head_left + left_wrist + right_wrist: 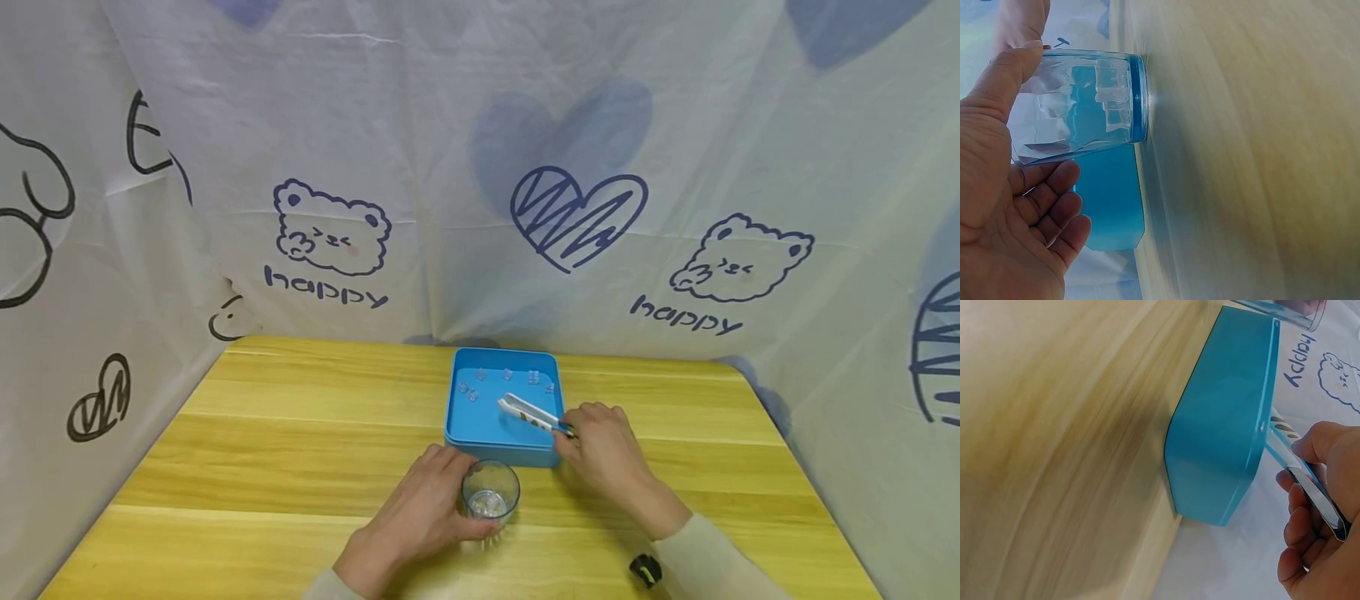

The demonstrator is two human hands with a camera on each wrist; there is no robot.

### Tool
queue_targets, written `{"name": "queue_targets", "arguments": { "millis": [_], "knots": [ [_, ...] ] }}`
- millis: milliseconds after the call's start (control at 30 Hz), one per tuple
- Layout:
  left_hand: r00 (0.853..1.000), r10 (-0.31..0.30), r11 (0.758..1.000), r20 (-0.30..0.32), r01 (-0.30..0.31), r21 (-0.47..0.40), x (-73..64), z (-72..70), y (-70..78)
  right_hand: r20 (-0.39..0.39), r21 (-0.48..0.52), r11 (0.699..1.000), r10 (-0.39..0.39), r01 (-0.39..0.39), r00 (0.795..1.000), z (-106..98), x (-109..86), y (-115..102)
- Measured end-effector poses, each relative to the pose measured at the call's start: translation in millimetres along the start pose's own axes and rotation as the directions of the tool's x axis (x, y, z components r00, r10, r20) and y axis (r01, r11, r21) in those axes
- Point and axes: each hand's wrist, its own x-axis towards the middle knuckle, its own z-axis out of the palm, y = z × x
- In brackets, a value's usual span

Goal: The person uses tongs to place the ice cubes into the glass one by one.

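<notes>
My left hand (420,504) grips a clear glass (491,489) between thumb and fingers. The glass stands upright on the table, and a few clear cubes (1112,100) lie at its bottom in the left wrist view. My right hand (606,446) pinches a pair of small tongs (528,412), white with a dark pattern. Their tips reach over the near right part of a blue square box (502,456), apart from any cube. Inside the box, several small clear cubes (507,375) lie scattered toward the far side. In the right wrist view the box's wall hides the tong tips.
A wooden table (300,433) bears everything. Behind it and at both sides hangs a white cloth (450,250) printed with hearts and bears. Beside the right sleeve lies a small black object (646,570) with a yellow-green mark.
</notes>
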Motion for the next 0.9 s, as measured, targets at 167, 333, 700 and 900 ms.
{"name": "queue_targets", "arguments": {
  "millis": [167, 333, 700, 900],
  "knots": [
    [1.000, -0.004, 1.000, 0.006, 0.004, -0.009, 0.0, 0.0, 0.3, -0.033, 0.014, 1.000, -0.022, 0.023, 0.999, -4.7, -5.6, -1.3],
    [1.000, 0.007, 1.000, 0.000, -0.007, -0.003, -0.4, 0.7, -0.2, -0.048, 0.035, 0.999, -0.036, 0.038, 0.998, -10.2, -11.0, -3.8],
    [1.000, 0.007, 1.000, -0.008, -0.007, -0.006, 0.5, 0.8, -1.1, -0.101, 0.038, 0.996, -0.080, 0.085, 0.992, -21.0, -20.7, -6.6],
    [1.000, 0.001, 1.000, -0.002, -0.001, -0.005, 0.5, 0.7, -0.9, -0.127, 0.037, 0.994, -0.099, 0.104, 0.987, -24.6, -25.7, -6.5]
  ]
}}
